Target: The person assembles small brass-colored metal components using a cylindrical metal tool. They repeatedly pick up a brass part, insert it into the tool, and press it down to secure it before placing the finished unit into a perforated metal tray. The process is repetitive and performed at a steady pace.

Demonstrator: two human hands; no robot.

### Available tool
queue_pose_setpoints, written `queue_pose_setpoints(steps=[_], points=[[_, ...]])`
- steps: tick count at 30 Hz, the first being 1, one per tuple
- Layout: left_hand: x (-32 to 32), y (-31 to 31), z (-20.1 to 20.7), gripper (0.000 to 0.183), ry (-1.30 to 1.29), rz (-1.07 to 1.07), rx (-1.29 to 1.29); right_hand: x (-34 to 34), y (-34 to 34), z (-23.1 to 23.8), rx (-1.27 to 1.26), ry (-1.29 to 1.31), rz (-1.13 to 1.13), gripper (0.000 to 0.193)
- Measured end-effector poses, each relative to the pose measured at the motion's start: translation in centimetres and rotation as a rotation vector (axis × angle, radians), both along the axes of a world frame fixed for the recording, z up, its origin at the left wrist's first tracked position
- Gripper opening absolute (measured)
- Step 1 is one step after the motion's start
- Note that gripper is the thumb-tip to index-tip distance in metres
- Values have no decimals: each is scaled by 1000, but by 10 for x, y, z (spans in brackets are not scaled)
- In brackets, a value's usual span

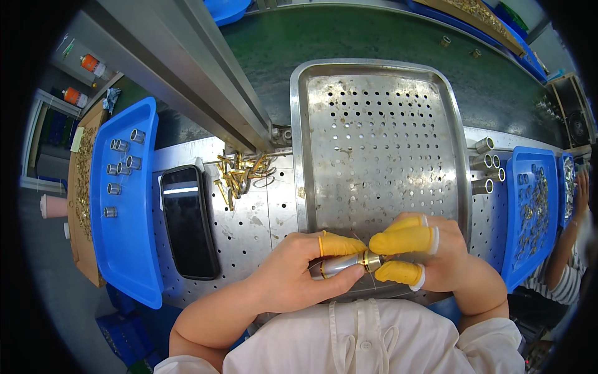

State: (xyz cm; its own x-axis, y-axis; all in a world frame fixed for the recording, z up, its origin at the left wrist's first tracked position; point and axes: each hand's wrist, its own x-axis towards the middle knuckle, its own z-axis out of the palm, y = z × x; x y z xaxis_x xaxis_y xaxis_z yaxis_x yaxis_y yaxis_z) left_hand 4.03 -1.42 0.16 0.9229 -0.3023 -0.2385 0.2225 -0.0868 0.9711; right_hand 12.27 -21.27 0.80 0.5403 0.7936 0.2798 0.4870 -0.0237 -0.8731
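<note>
The perforated tray [374, 64] lies at twelve o'clock; at its six, the left hand [288, 268] has its grip clamped on a silvery cylinder [339, 265], the right hand [445, 254] pinching the brassy collar [373, 260] at three. Apparently fitting work, calling for steady alignment.

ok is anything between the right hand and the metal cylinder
Only the yellow finger cots on the right hand: the covered fingers are at the brass-coloured end of the metal cylinder. The left hand holds the silver part, its bare thumb along it. Nothing else visible stands between.
</note>
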Motion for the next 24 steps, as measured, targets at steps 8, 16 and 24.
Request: queue_pose_setpoints(steps=[8,16,24], points=[[-1,0,-1,25,6,2,-23,0,0,0,-20,23,-5,31],[0,0,-4,24,-19,15,0,-1,1,-3,16,3,-10,32],[-1,-2,-3,20,-63,37,-20,0,2,-8,44,-39,-22,35]])
